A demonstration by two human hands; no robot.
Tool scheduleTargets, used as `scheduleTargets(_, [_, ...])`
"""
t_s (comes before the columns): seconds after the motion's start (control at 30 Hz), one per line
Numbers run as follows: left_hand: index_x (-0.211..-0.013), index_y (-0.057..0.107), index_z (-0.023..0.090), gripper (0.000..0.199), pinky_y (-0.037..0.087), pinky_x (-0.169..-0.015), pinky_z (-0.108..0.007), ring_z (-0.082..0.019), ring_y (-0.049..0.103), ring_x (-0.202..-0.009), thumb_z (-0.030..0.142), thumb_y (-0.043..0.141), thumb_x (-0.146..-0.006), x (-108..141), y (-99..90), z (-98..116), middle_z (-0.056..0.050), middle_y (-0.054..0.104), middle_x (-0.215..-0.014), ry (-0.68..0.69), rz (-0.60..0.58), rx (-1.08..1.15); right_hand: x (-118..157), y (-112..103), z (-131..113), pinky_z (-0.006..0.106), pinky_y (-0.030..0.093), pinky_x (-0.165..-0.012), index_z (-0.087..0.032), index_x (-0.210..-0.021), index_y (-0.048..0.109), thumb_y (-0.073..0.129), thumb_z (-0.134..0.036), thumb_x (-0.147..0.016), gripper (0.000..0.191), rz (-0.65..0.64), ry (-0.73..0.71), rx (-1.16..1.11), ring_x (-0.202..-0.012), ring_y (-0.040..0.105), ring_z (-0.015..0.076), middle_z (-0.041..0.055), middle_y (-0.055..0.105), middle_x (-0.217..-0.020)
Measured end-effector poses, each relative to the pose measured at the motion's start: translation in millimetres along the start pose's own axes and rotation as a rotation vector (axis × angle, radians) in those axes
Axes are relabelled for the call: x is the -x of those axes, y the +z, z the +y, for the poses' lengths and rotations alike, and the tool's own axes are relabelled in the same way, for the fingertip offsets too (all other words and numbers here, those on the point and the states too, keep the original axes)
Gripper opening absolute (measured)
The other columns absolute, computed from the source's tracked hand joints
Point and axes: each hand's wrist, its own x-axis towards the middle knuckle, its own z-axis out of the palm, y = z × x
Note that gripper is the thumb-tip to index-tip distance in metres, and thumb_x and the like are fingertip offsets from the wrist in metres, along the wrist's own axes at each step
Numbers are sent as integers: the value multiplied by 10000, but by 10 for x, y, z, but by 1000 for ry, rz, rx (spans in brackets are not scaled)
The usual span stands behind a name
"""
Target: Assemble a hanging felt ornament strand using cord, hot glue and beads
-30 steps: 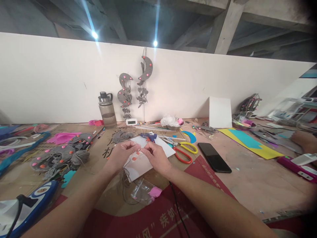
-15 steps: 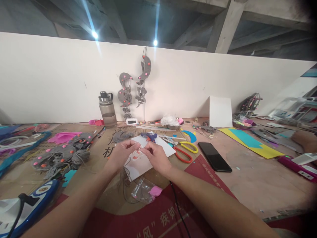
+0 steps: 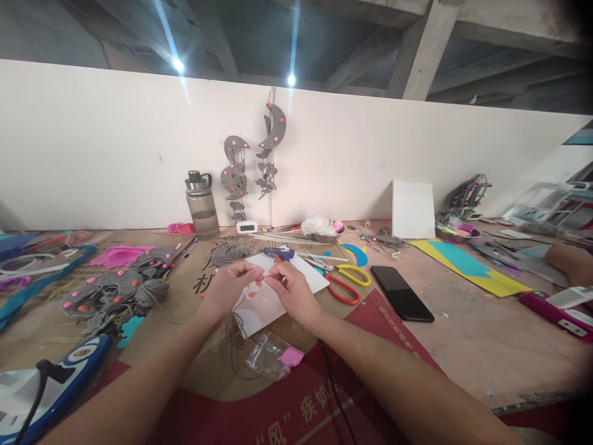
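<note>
My left hand [image 3: 235,285] and my right hand [image 3: 291,290] meet above a white board [image 3: 264,314], their fingers pinched together. Whatever sits between the fingertips is too small to make out. Small orange bits [image 3: 252,294] lie on the board just below them. Behind my right hand is a dark blue glue gun [image 3: 279,253]. Scissors [image 3: 345,290] with red and yellow handles rest right of the board. Nearer to me is a clear plastic bag [image 3: 269,357] with a pink piece [image 3: 291,356].
A bottle [image 3: 202,207], a timer [image 3: 247,227] and hanging grey moon ornaments [image 3: 235,167] are at the wall. Grey felt pieces [image 3: 115,284] lie left, a black phone [image 3: 401,293] right. Another person's hand [image 3: 567,262] shows far right. A black cable [image 3: 336,395] runs toward me.
Both hands stay nearly in place, with slight finger movement at the fingertips. The upper hanging moon ornament has swung slightly to the right.
</note>
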Motion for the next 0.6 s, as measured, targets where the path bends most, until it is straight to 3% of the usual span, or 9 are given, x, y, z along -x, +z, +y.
scheduleTargets(0.13, [-887,680,178,389,440,-638,-254,-148,592,-675,535,650,-737,-17,10,-31,-26,689,-777,83,75,-12,-104,-102,30,254,396,-660,-199,-769,574,555,-301,-846,129,43,69,-92,-698,498,128,-11,559,-733])
scheduleTargets(0.27, [-1046,659,188,444,437,-831,-287,-187,605,-947,527,635,-760,-37,6,-35,-63,692,-1031,153,194,-48,-454,-481,186,236,378,-574,-199,-754,543,539,-377,-826,192,305,162,-119,-577,440,108,-43,495,-618])
scheduleTargets(0.37, [-1038,658,178,443,439,-841,-300,-186,605,-931,505,664,-739,-45,-12,-29,-69,691,-1018,126,210,-21,-793,-908,419,227,373,-550,-194,-738,535,540,-405,-797,219,563,327,62,-556,439,105,-50,484,-593])
scheduleTargets(0.5, [-963,677,172,365,441,-849,-307,-184,615,-906,463,667,-744,-50,-35,-7,-62,705,-950,141,233,21,-1095,-1436,794,245,383,-578,-182,-812,545,533,-342,-780,164,700,417,180,-583,489,118,-25,542,-665])
scheduleTargets(0.6, [-928,688,177,317,446,-849,-313,-185,619,-893,440,659,-754,-47,-38,20,-57,710,-916,149,248,11,-1162,-1676,1046,269,397,-630,-172,-864,544,560,-293,-746,170,800,485,269,-635,514,139,6,578,-737])
